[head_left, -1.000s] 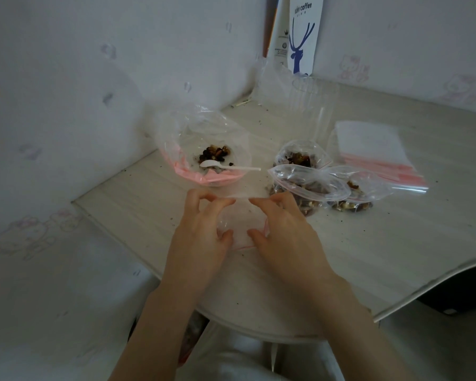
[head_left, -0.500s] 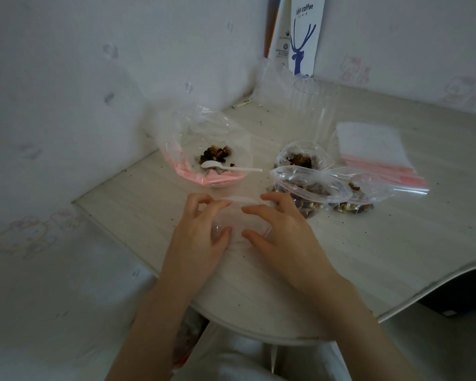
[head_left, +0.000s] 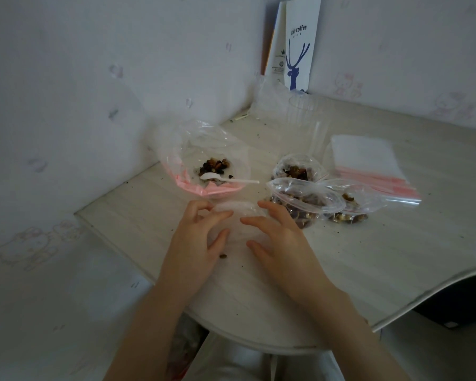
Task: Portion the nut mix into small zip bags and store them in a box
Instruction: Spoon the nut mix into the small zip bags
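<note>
The small zip bag (head_left: 241,224), lower centre on the table (head_left: 368,257), is so clear that its edges barely show. The left hand (head_left: 198,243) pinches its left side with curled fingers. The right hand (head_left: 283,243) lays its fingers on the right side; whether it pinches, I cannot tell. 1 s ago the right fingers sat bunched at the top edge; now they fan apart.

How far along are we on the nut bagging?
Done: three filled bags lie on the table, the front one gaping open. In hand: the left hand and right hand hold an empty zip bag between them. Left: some nut mix and the spoon sit in the large bag, a stack of unused bags waits, and nothing is boxed.
</note>
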